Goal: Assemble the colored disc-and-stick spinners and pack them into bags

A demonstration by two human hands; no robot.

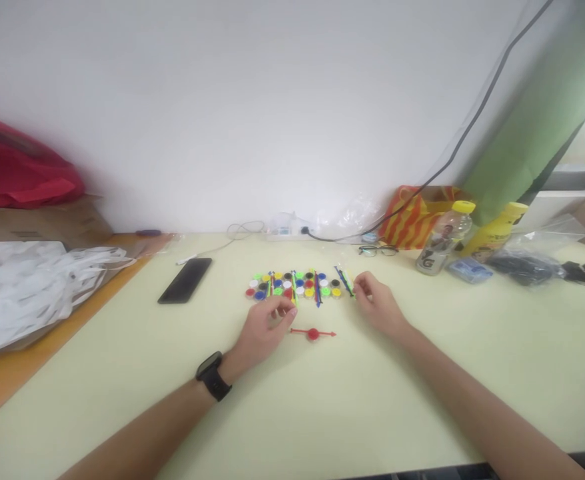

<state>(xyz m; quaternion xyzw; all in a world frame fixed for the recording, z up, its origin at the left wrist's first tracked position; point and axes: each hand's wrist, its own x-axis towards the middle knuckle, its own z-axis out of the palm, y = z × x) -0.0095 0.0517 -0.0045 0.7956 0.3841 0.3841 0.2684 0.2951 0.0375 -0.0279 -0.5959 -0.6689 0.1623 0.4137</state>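
Several small coloured caps (297, 285) lie in rows on the pale yellow table (322, 413), with thin coloured sticks among them. My left hand (265, 328), a black watch on its wrist, rests curled just in front of the rows, fingertips pinched near a stick. My right hand (378, 303) sits at the right end of the rows, fingers closed by a few loose sticks (345, 280). A red cap on a red stick (313, 333) lies on the table between my hands.
A black phone (185, 280) lies to the left. White plastic bags (32, 287) and a red bag (17, 163) are at far left. Glasses (377, 251), a power strip (285, 230), bottles (442, 247) and a striped bag (412, 217) line the back right.
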